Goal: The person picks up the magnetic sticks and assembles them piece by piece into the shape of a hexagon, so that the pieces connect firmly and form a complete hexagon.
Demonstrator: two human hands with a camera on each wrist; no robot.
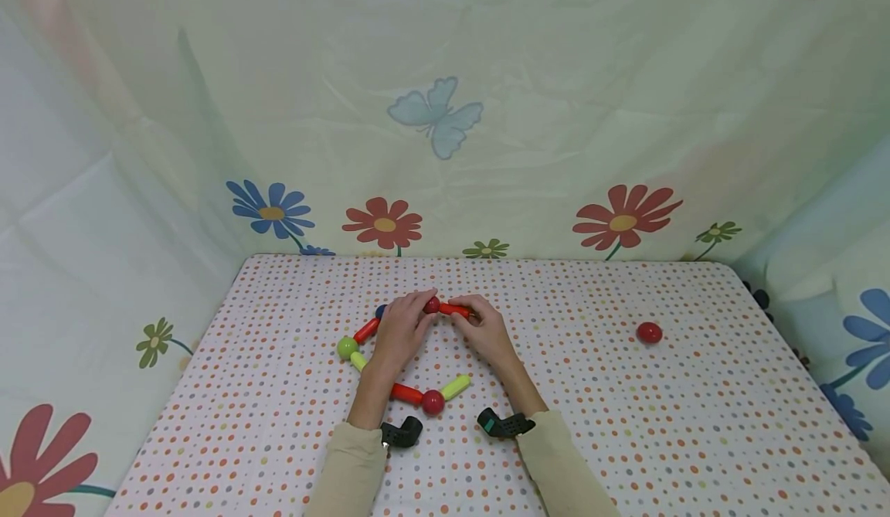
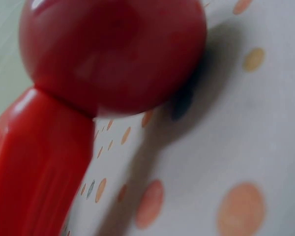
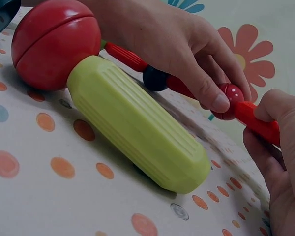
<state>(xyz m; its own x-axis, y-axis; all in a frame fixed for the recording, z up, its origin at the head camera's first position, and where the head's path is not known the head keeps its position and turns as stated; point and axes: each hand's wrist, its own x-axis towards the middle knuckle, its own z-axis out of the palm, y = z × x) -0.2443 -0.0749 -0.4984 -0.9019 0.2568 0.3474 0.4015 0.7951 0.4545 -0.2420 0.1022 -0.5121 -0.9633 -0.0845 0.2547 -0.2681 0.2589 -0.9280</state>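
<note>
At the far end of a chain of toy rods and balls, my left hand [image 1: 402, 328] pinches a small red ball [image 3: 231, 101] between thumb and fingers. My right hand [image 1: 488, 333] grips the red rod [image 3: 259, 124] that meets this ball. Leftward the chain passes a navy ball [image 3: 154, 78], another red rod [image 1: 366, 330] and a green ball [image 1: 347, 348]. Its near end holds a red rod [image 1: 406, 394], a red ball [image 1: 433, 403] and a yellow-green rod [image 3: 137, 128]. Part of the chain is hidden under my left arm. Close up in the left wrist view are a red ball [image 2: 113, 54] and rod [image 2: 39, 162].
A loose red ball [image 1: 650, 333] lies on the right of the dotted tabletop [image 1: 695, 424]. A flowered curtain [image 1: 528, 115] hangs behind and at both sides. Each wrist carries a black device, such as the left one [image 1: 402, 432].
</note>
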